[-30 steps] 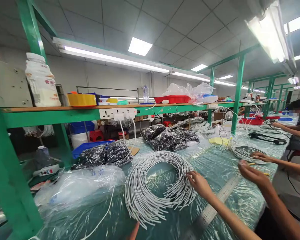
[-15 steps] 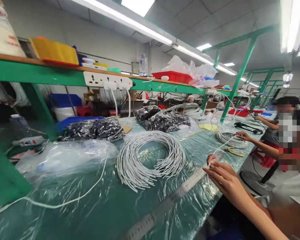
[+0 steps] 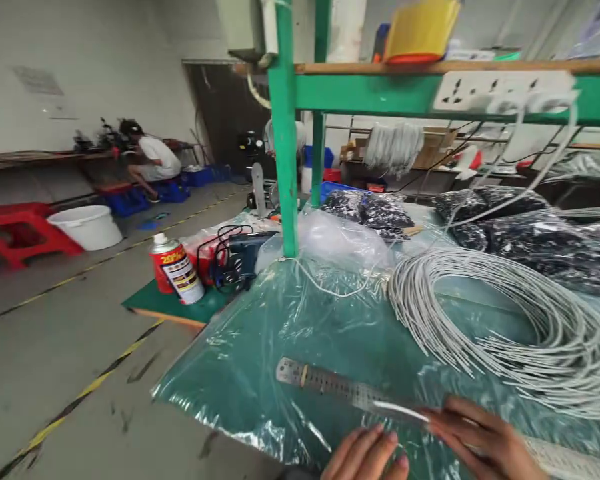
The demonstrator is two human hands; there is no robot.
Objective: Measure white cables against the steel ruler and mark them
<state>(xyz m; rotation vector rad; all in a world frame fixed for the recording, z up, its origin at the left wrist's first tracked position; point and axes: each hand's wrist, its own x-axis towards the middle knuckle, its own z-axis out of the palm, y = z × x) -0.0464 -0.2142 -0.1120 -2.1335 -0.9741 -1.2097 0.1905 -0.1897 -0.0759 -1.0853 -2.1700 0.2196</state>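
At the bottom edge, my left hand (image 3: 366,456) rests on the plastic-covered green table (image 3: 260,360) with fingers spread, just below a steel ruler (image 3: 330,383). It holds nothing. My right hand (image 3: 483,440) is beside it on the right. Its fingertips pinch the end of a short white cable (image 3: 400,411) that lies along the ruler. A large coil of white cables (image 3: 510,327) lies beyond the ruler, to the right.
Bags of black parts (image 3: 505,227) sit behind the coil. A green post (image 3: 286,147) carries a shelf with a power strip (image 3: 500,90). A spray can (image 3: 177,270) and a black tool (image 3: 240,257) stand at the table's left end. A person (image 3: 147,160) crouches far left.
The view has swung left toward the table's end and the floor. My hands have come down from mid-air to the ruler, with the white cable now lying along it.
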